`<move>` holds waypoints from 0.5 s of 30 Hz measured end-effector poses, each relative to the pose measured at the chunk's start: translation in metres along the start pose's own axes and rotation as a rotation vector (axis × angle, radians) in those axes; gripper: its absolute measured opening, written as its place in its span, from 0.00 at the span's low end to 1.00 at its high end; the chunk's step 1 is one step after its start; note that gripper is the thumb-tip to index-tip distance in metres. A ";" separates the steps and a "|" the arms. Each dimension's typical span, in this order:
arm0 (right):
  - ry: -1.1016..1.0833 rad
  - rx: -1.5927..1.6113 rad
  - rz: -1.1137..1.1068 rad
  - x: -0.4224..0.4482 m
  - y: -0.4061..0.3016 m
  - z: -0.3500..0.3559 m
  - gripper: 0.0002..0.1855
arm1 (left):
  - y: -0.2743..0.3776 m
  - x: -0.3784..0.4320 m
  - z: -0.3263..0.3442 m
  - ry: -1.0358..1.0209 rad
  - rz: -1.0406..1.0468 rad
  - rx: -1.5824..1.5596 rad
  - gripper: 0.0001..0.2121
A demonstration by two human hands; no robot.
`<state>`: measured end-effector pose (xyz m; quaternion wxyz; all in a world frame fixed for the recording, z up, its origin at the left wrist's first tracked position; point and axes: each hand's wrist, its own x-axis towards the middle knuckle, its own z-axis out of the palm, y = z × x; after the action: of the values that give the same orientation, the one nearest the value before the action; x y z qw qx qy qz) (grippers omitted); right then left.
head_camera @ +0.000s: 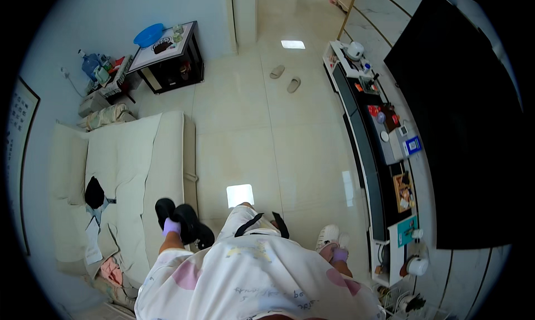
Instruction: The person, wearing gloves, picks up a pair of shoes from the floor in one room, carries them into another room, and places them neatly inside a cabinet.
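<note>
My left hand (171,227), with a purple covering at the wrist, holds a pair of black clogs (187,224) beside the sofa edge; its fingers are mostly hidden. On the other side, my right hand (339,255), also purple-covered, holds a pair of white clogs (328,236) with pinkish parts, above the tiled floor. Between the hands lies my loose white printed garment (259,270), with black straps (281,225) at its front edge. A pair of beige slippers (294,85) rests on the floor further ahead.
A cream sofa (167,153) with clothing on it stands at left. Beyond it is a low table (192,36) with a blue basin (149,35). Along the right runs a long TV cabinet (359,140) bearing many small items, below a large black television (455,132).
</note>
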<state>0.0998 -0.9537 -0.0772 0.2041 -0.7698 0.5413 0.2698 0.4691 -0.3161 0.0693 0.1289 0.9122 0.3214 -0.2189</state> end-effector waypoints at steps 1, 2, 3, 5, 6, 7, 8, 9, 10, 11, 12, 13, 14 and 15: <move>0.062 0.102 0.034 0.018 -0.028 -0.023 0.18 | 0.012 -0.011 -0.008 0.006 -0.046 -0.032 0.20; 0.060 0.422 0.146 0.043 -0.059 -0.048 0.23 | 0.008 -0.002 -0.004 0.000 -0.072 -0.093 0.20; 0.128 0.742 0.278 0.071 -0.074 -0.075 0.27 | 0.032 -0.006 0.000 -0.024 -0.104 -0.115 0.20; 0.132 0.772 0.166 0.050 -0.204 -0.131 0.29 | -0.013 0.033 0.005 0.021 -0.253 -0.077 0.18; 0.186 0.782 0.154 0.023 -0.252 -0.182 0.30 | 0.038 0.006 -0.017 0.010 -0.316 -0.057 0.18; 0.192 0.813 0.102 0.053 -0.260 -0.186 0.30 | 0.050 0.032 -0.006 0.011 -0.332 -0.046 0.17; 0.162 0.844 0.026 0.083 -0.285 -0.183 0.30 | 0.028 0.081 0.014 0.026 -0.300 0.032 0.16; 0.167 0.863 -0.029 0.113 -0.298 -0.186 0.29 | 0.056 0.101 0.022 0.014 -0.282 0.021 0.16; 0.185 0.842 -0.055 0.143 -0.306 -0.181 0.27 | 0.086 0.123 0.023 0.026 -0.256 -0.016 0.16; 0.243 0.774 -0.091 0.180 -0.298 -0.174 0.25 | 0.133 0.137 0.019 0.018 -0.211 -0.053 0.17; 0.319 0.666 -0.128 0.217 -0.277 -0.167 0.23 | 0.191 0.150 0.017 0.000 -0.150 -0.089 0.17; 0.448 0.540 -0.220 0.257 -0.236 -0.180 0.21 | 0.247 0.155 0.029 -0.062 -0.083 -0.139 0.17; 0.313 0.791 -0.139 0.236 -0.310 -0.164 0.19 | 0.246 0.149 -0.011 0.018 -0.137 -0.148 0.18; 0.244 1.044 -0.011 0.204 -0.361 -0.174 0.18 | 0.275 0.144 -0.046 0.036 -0.145 -0.187 0.18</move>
<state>0.5295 -1.0873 -0.0651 0.4969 -0.5945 0.6191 -0.1277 0.7608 -0.4318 0.0662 0.1916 0.8743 0.4080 -0.1803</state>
